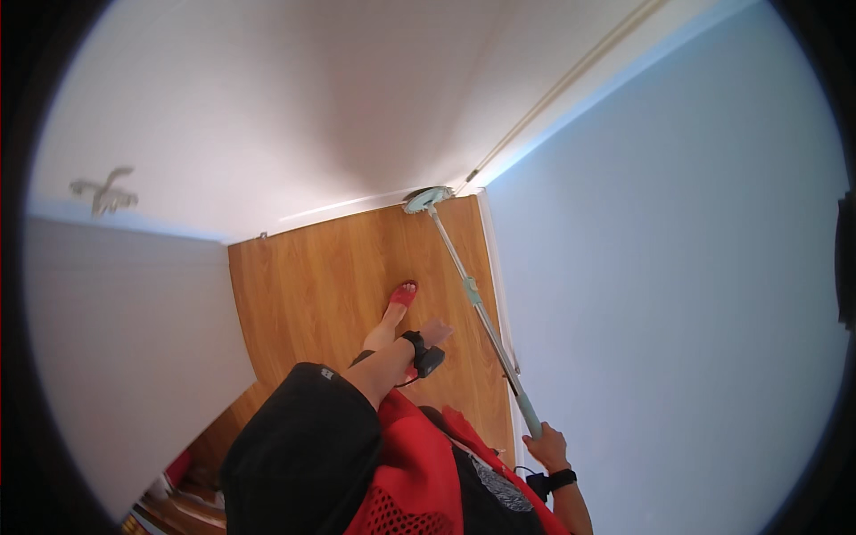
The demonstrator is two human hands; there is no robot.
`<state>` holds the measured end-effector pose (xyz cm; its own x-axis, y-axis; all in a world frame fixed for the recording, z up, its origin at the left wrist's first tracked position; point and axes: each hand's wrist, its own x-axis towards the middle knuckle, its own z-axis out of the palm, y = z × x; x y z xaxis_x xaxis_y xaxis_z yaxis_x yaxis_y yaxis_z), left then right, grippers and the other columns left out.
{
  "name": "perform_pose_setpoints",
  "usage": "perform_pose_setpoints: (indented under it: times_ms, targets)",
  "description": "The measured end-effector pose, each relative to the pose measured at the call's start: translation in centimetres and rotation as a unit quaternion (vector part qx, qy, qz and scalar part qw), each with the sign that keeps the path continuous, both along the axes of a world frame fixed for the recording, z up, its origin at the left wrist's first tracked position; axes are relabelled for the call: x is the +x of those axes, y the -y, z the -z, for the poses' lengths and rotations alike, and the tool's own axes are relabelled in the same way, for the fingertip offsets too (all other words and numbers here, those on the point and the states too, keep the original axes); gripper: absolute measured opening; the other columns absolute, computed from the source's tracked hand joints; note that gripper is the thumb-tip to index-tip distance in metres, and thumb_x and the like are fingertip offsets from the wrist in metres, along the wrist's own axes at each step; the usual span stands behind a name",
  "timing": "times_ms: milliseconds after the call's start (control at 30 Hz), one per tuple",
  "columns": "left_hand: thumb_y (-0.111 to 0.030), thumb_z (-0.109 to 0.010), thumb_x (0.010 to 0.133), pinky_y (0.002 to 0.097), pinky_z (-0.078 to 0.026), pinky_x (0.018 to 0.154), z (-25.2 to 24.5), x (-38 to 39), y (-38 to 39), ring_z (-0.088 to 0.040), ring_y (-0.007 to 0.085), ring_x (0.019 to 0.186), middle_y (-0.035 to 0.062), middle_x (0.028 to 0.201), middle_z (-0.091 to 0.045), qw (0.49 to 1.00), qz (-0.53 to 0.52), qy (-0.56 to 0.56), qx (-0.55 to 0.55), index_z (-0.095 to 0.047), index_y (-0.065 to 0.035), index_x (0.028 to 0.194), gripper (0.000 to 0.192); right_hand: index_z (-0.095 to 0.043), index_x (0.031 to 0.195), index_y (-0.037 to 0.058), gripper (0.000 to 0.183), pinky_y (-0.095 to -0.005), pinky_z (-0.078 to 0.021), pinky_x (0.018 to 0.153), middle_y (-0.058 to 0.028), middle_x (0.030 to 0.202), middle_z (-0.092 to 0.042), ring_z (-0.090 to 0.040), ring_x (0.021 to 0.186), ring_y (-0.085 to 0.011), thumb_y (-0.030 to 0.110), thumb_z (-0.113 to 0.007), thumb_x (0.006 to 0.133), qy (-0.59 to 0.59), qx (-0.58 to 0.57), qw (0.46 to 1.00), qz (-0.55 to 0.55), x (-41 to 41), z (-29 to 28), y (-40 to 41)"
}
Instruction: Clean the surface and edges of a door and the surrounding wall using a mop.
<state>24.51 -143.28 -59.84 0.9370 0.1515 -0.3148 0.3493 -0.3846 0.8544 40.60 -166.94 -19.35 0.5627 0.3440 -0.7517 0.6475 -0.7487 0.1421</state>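
My right hand (548, 447) is closed around the upper grip of a flat-head mop (491, 334). Its metal pole slants away from me across the floor to a round, pale green mop head (428, 199). The head is tilted, with its edge at the foot of a white door or panel (301, 120), close to the corner. My left hand (436, 331) hangs over the floor to the left of the pole, apart from it. Nothing shows in that hand, and its fingers are blurred. Black straps with small devices sit on both wrists.
Wood-look flooring (321, 281) lies between a pale wall (669, 267) on the right and a white surface (134, 334) on the left. A lever handle (103, 190) juts out at upper left. One red slipper (403, 293) is on my foot. Blurred items (190, 488) lie at lower left.
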Motion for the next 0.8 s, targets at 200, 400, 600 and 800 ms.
perform_pose_setpoints:
  times_ms: [200,400,600,800]
  targets:
    - [-0.049,-0.046,0.097,0.0343,-0.054,0.068,-8.3,-4.0,1.9,-0.067,0.0241,0.079,0.0100,0.085,-0.064,0.712,-0.436,-0.175,-0.522,-0.057,-0.0051,0.092,0.046,-0.058,0.098,0.0061,0.043,-0.0518,-0.0526,0.069,-0.0207,0.076,-0.068,-0.066,0.076,-0.0428,0.042,-0.072,0.078,-0.029,0.032,0.996,-0.080,-3.8,-2.2,2.8]
    - [-0.045,-0.060,0.093,0.0386,-0.057,0.072,-16.7,-9.5,3.5,-0.066,0.0270,0.082,0.0127,0.089,-0.063,0.309,-0.691,0.083,-0.648,-0.057,-0.0028,0.092,0.042,-0.059,0.094,0.0074,0.041,-0.0483,-0.0525,0.069,-0.0179,0.076,-0.067,-0.065,0.077,-0.0419,0.043,-0.073,0.077,-0.119,0.084,0.972,-0.184,-5.6,-1.2,1.4]
    - [-0.036,-0.060,0.095,0.0441,-0.054,0.087,-22.0,-21.0,2.6,-0.065,0.0303,0.088,0.0094,0.086,-0.065,0.245,-0.585,0.367,-0.680,-0.061,-0.0051,0.094,0.031,-0.066,0.085,0.0015,0.026,-0.0296,-0.0422,0.049,-0.0037,0.059,-0.057,-0.053,0.050,-0.0124,0.024,-0.077,0.082,-0.418,-0.052,0.905,0.055,-4.6,-2.7,-2.4]
    - [-0.021,-0.058,0.097,0.0409,-0.054,0.085,-31.3,-27.1,3.2,-0.065,0.0259,0.089,0.0070,0.086,-0.061,0.447,-0.589,0.430,-0.518,-0.051,-0.0042,0.101,0.018,-0.069,0.101,0.0038,0.034,-0.0279,-0.0492,0.071,-0.0036,0.082,-0.066,-0.061,0.075,-0.0119,0.029,-0.079,0.080,-0.460,-0.093,0.882,-0.033,-4.2,-1.2,-6.1]
